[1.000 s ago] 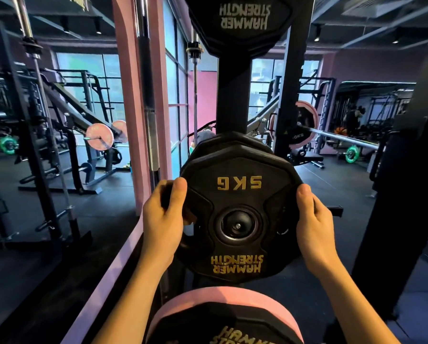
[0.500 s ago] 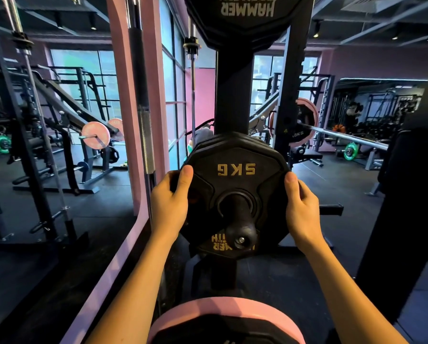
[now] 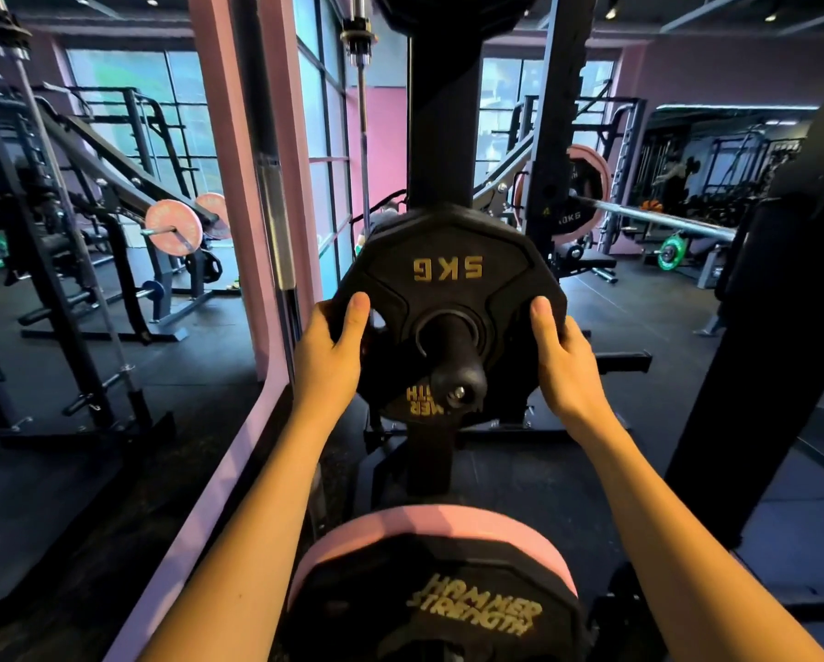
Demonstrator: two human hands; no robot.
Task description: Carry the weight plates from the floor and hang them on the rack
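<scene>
The head view shows the black upright of the rack [image 3: 431, 136] in the middle, with a pink-rimmed plate [image 3: 429, 566] hanging lower, close to the camera. On the middle peg [image 3: 455, 370] now sits the 5 kg plate [image 3: 448, 289]; one second ago the peg end only showed inside its hole, and now the peg stands out far in front of it, so the plate has slid back toward the upright. The left hand [image 3: 326, 355] and right hand [image 3: 565, 360] still clasp its two edges, thumbs on the face. I judge this plate is almost hung; only letting go is left.
</scene>
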